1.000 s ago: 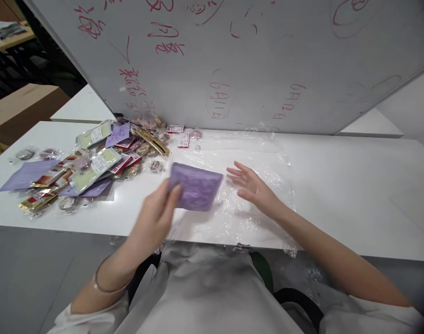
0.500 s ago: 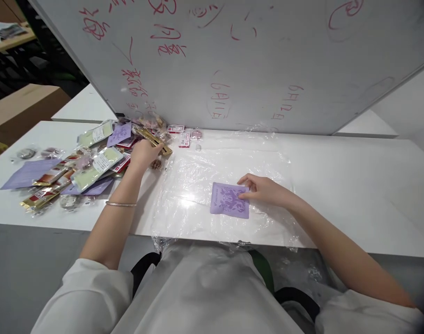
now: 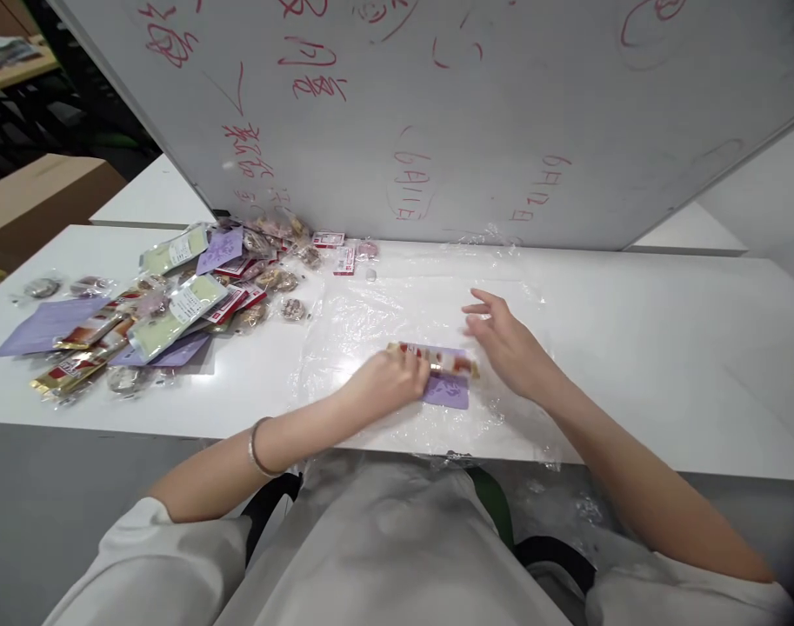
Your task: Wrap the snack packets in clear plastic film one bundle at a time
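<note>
My left hand [image 3: 397, 382] grips one end of a gold and red stick packet [image 3: 445, 359], which lies across a purple square pouch [image 3: 447, 392]. Part of that pouch is hidden under the packet and my fingers. My right hand [image 3: 504, 343] is raised just right of the packet's far end, fingers apart and holding nothing. Beneath both hands a clear plastic sheet [image 3: 357, 313] is spread on the white table [image 3: 631, 348].
At the left lies a heap of packets, with a green and white pouch [image 3: 178, 315] on top. Small red and white packets [image 3: 344, 261] rest near the whiteboard [image 3: 488, 113] behind the sheet. A cardboard box [image 3: 44, 204] stands at the far left.
My left hand has moved from the heap to the purple pouch, bringing the gold packet along. My right hand has let go of the pouch and risen slightly to the right.
</note>
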Demonstrator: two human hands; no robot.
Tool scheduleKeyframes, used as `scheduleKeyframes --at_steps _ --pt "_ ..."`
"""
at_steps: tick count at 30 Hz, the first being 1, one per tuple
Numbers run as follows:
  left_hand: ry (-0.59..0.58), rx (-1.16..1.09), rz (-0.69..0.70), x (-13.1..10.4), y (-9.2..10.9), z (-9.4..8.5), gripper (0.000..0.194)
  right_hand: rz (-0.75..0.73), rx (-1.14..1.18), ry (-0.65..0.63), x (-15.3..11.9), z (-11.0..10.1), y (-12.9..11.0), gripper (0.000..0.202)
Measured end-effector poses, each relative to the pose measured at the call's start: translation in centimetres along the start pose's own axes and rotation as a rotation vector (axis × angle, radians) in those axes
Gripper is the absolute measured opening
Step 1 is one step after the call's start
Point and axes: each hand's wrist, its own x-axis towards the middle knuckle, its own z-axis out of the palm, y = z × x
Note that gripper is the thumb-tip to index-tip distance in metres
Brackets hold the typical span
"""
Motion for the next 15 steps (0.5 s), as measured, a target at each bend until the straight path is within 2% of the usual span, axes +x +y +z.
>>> scheduleKeyframes --at_steps 1,3,5,7,8,9,10,12,13,15 --pt "0.008 0.014 0.031 -0.1 1.0 0.6 0.033 -0.069 -0.13 0.012 -0.4 0.5 -0.1 0.067" --pt "-0.003 -0.006 0.055 -0.6 1.6 1.1 0.03 -0.236 -0.333 -0.091 -1.1 1.8 0.1 0.064" --pt "-0.057 -0.085 0.026 -0.9 0.3 0.6 0.027 -0.354 -0.414 -0.257 -1.8 3.1 0.8 0.057" --pt "-0.119 -0.162 -0.124 -0.6 -2.8 -0.5 0.03 -0.394 -0.424 -0.35 -2.1 4.1 1.8 0.055" --pt "-0.138 -0.176 -0.256 -0.2 -4.9 -0.9 0.032 -0.398 -0.423 -0.361 -2.2 4.4 2.2 0.055" --pt "-0.122 -0.171 -0.455 0.4 -7.1 -1.1 0.035 -0.397 -0.42 -0.358 -2.2 4.6 2.6 0.055" --pt "-0.102 -0.173 -0.634 1.1 -9.4 -0.9 0.036 -0.398 -0.416 -0.353 -2.1 4.6 2.8 0.055" --pt "-0.083 -0.187 -0.879 2.4 -13.7 0.1 0.037 -0.402 -0.401 -0.34 -2.1 4.6 3.1 0.054" --pt "-0.143 -0.232 -0.944 2.9 -15.5 0.9 0.039 -0.408 -0.393 -0.335 -2.0 4.5 3.1 0.054" --pt "-0.203 -0.287 -0.961 3.7 -17.9 2.4 0.037 -0.418 -0.386 -0.33 -2.1 4.3 2.9 0.054"
